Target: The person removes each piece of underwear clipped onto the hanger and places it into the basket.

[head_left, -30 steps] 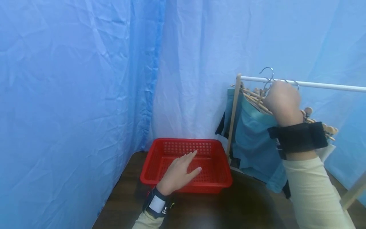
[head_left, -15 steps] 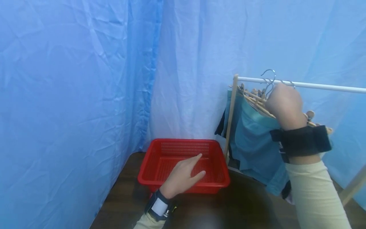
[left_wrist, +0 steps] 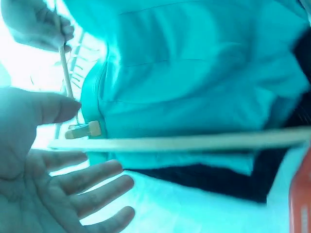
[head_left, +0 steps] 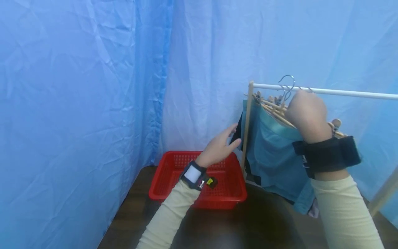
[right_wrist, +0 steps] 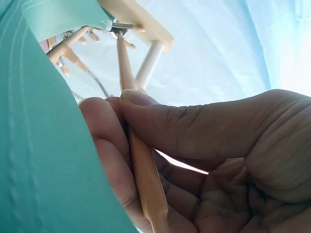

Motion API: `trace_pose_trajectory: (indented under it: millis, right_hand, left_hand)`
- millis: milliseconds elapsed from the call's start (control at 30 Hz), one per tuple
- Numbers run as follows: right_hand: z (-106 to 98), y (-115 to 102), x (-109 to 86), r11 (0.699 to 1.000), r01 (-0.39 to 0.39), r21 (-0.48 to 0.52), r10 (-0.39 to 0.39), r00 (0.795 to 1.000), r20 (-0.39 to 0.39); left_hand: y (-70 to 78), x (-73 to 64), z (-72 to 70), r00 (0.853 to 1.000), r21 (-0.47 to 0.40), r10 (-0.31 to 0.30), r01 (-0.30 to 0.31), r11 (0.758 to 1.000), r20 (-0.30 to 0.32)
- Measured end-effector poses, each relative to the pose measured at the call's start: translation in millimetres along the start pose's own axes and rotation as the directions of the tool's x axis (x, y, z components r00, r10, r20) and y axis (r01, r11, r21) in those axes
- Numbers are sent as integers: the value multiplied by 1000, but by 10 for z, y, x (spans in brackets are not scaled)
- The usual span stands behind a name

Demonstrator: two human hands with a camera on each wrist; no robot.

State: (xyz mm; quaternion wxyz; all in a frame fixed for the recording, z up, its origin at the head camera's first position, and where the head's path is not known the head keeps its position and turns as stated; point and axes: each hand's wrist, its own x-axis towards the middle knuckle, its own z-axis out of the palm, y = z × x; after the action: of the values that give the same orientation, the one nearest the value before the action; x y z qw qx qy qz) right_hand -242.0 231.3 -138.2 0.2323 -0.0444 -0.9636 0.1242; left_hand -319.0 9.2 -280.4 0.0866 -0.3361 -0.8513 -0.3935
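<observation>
One wooden hanger (right_wrist: 149, 187) is pinched between the thumb and fingers of the right hand (head_left: 308, 114), the teal shorts (head_left: 273, 152) clipped to it and hanging below the white rail (head_left: 351, 92), partly behind the rack's post (head_left: 247, 131). The left hand (head_left: 219, 147), fingers spread and nothing gripped, is held near the post. The hanger is best kept steady and level, so that cloth is not snagged.

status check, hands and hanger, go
Right hand grips wooden hanger, teal garment clipped on. Left hand holding nothing. Rack post between left hand and garment.
</observation>
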Motion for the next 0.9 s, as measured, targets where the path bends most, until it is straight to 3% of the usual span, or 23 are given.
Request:
trace_pose_trajectory:
  millis: [167,333,700,900]
  right_hand:
    - [-28,20,-47,1000,1,1,-1,1000,-8]
    - [-48,69,-141,1000,16,-9,-16,1000,-11]
    - [35,210,-279,999,23,22,-23,1000,0]
    - [36,277,-389,999,-8,39,8,1000,7]
  left_hand:
    - [27,526,25,999,-166,-44,38,985,-27]
    - [-27,820,140,997,-207,-71,65,976,-21]
    - [-229,1051,298,998,-247,-60,49,968,-35]
    - [-269,1103,313,998,-167,-26,15,986,-66]
